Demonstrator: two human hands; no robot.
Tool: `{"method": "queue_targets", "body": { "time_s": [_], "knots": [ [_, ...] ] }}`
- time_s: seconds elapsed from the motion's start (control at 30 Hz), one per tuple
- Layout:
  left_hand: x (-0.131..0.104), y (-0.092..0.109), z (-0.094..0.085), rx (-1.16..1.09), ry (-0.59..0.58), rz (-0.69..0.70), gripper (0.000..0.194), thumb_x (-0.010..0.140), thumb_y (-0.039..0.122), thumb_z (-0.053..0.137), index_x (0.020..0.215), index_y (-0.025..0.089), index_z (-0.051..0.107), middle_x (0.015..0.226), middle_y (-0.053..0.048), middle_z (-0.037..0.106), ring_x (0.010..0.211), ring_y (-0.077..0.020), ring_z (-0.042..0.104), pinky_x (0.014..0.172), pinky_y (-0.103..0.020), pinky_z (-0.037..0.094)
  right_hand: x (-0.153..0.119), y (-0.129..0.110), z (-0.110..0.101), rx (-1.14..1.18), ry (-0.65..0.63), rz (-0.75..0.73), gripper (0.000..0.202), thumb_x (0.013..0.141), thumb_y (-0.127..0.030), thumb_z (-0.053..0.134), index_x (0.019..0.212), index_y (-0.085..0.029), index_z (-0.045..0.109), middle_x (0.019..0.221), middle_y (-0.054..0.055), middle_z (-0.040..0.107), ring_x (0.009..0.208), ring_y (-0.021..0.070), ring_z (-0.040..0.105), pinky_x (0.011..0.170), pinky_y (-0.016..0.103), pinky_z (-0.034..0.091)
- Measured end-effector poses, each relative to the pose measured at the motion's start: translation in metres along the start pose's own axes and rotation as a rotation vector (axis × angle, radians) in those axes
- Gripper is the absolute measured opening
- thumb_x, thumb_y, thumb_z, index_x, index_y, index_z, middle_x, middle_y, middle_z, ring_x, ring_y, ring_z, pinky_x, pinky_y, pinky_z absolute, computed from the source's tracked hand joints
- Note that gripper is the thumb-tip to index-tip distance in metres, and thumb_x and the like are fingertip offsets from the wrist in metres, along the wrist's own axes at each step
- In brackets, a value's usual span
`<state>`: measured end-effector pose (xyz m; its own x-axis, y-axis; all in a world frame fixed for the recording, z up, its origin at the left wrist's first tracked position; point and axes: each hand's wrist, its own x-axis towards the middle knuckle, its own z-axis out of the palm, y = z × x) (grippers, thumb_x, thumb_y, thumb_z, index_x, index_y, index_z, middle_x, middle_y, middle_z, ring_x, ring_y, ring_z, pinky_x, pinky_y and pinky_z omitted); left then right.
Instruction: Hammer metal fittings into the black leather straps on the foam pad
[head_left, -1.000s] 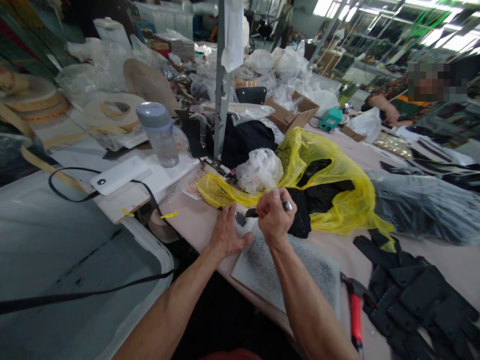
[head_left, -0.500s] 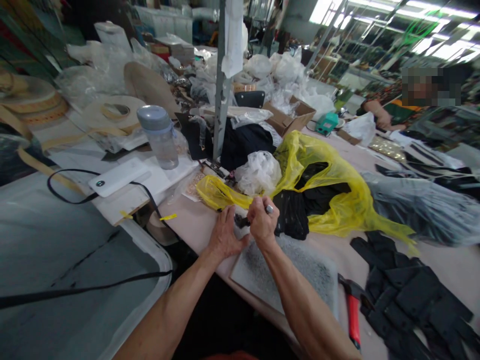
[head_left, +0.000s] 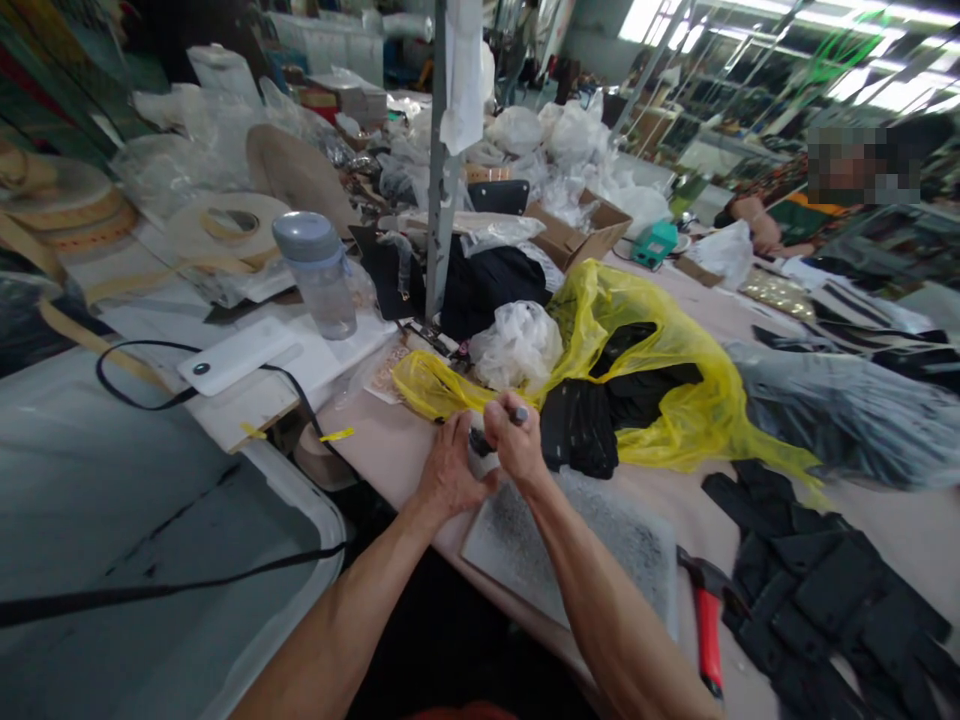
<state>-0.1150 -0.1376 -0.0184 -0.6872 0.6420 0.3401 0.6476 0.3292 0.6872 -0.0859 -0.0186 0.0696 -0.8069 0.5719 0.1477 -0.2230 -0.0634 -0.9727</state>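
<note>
My left hand (head_left: 450,472) is curled around a small white container (head_left: 482,464) with dark matter in its mouth, near the table's front edge. My right hand (head_left: 513,442) is closed in a fist on a metal rod (head_left: 520,414), whose blunt grey end sticks out above the fingers. The rod's lower part is hidden by the fist and the container. Beneath my right forearm lies a worn, clear-looking slab (head_left: 585,535). Just beyond the right hand is a stack of black pieces (head_left: 577,430), partly inside a yellow plastic bag (head_left: 664,440).
A red-handled hammer (head_left: 708,640) lies right of the slab, beside dark strap-like pieces (head_left: 832,590). To the left stand a water bottle (head_left: 322,285), a white power bank (head_left: 240,360) and a large grey bin (head_left: 300,490). A metal post (head_left: 439,220) rises behind. Another person's hand (head_left: 757,228) shows far right.
My right hand has shifted slightly left, toward the container, and the rod's end has moved with it. My left hand stays put. The other person's hands have moved a little.
</note>
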Motion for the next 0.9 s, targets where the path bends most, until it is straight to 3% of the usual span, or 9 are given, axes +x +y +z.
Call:
{"method": "queue_targets", "body": {
  "time_s": [0.1,0.17,0.27,0.33,0.4,0.47,0.57,0.77,0.9],
  "knots": [
    [0.001,0.001,-0.001,-0.026,0.004,0.007,0.097,0.065,0.040,0.071,0.144,0.017,0.019,0.140,-0.019,0.037,0.133,-0.0370,0.037,0.106,-0.058,0.037,0.001,0.003,0.001,-0.129,-0.172,0.036,0.030,0.085,-0.044,0.061,0.069,-0.021,0.050,0.052,-0.008,0.046,0.046,0.0077,0.038,0.043,0.021,0.030],
    [0.002,0.001,-0.002,-0.034,-0.008,0.016,0.097,0.066,0.040,0.070,0.145,0.017,0.019,0.141,-0.019,0.037,0.133,-0.0366,0.036,0.107,-0.058,0.037,0.000,0.004,0.006,-0.174,-0.118,0.036,0.025,0.080,-0.041,0.066,0.076,-0.021,0.054,0.060,-0.007,0.051,0.053,0.0089,0.046,0.050,0.021,0.037],
    [0.002,0.000,-0.002,-0.022,-0.027,-0.001,0.097,0.066,0.039,0.070,0.145,0.014,0.020,0.142,-0.020,0.034,0.134,-0.0369,0.034,0.108,-0.056,0.036,-0.003,0.004,0.018,-0.191,0.336,0.012,0.027,0.075,-0.041,0.071,0.077,-0.021,0.054,0.063,-0.007,0.052,0.057,0.0091,0.050,0.055,0.021,0.042],
    [0.000,-0.001,-0.001,-0.017,-0.032,-0.014,0.097,0.066,0.040,0.069,0.145,0.014,0.020,0.143,-0.021,0.034,0.134,-0.0373,0.034,0.107,-0.056,0.037,-0.003,0.001,0.025,-0.110,0.651,0.009,0.032,0.078,-0.044,0.068,0.070,-0.022,0.046,0.055,-0.009,0.044,0.048,0.0077,0.044,0.048,0.020,0.039],
    [-0.001,-0.002,0.001,-0.014,-0.031,-0.019,0.097,0.067,0.042,0.069,0.146,0.014,0.020,0.143,-0.021,0.033,0.134,-0.0377,0.035,0.107,-0.057,0.038,0.001,-0.008,0.027,0.038,0.731,0.007,0.040,0.080,-0.048,0.063,0.064,-0.024,0.036,0.049,-0.012,0.031,0.039,0.0062,0.030,0.038,0.020,0.029],
    [-0.001,-0.002,0.001,-0.005,-0.025,-0.020,0.098,0.067,0.044,0.070,0.146,0.013,0.020,0.144,-0.021,0.033,0.133,-0.0381,0.035,0.107,-0.057,0.038,0.006,-0.020,0.024,0.184,0.631,-0.022,0.047,0.080,-0.049,0.063,0.062,-0.025,0.028,0.047,-0.013,0.022,0.036,0.0053,0.019,0.033,0.020,0.019],
    [-0.001,-0.002,0.001,0.004,-0.029,-0.017,0.099,0.067,0.047,0.070,0.146,0.012,0.020,0.144,-0.021,0.034,0.133,-0.0377,0.035,0.107,-0.056,0.037,0.009,-0.030,0.019,0.250,0.431,-0.093,0.048,0.080,-0.046,0.064,0.060,-0.024,0.027,0.046,-0.013,0.022,0.035,0.0046,0.017,0.032,0.019,0.019],
    [-0.001,-0.002,-0.001,0.005,-0.028,-0.009,0.096,0.069,0.048,0.069,0.145,0.013,0.021,0.143,-0.021,0.034,0.134,-0.0375,0.034,0.107,-0.057,0.038,0.003,-0.008,0.015,0.107,0.139,0.052,0.046,0.080,-0.043,0.063,0.049,-0.021,0.037,0.042,-0.009,0.029,0.036,0.0053,0.025,0.034,0.021,0.020],
    [-0.001,-0.003,0.000,0.006,-0.031,-0.009,0.098,0.068,0.049,0.070,0.144,0.013,0.021,0.143,-0.021,0.034,0.133,-0.0379,0.035,0.106,-0.057,0.038,0.002,-0.013,0.011,0.133,0.096,-0.052,0.043,0.083,-0.036,0.061,0.050,-0.021,0.038,0.045,-0.008,0.031,0.040,0.0063,0.028,0.039,0.022,0.023]
  ]
}}
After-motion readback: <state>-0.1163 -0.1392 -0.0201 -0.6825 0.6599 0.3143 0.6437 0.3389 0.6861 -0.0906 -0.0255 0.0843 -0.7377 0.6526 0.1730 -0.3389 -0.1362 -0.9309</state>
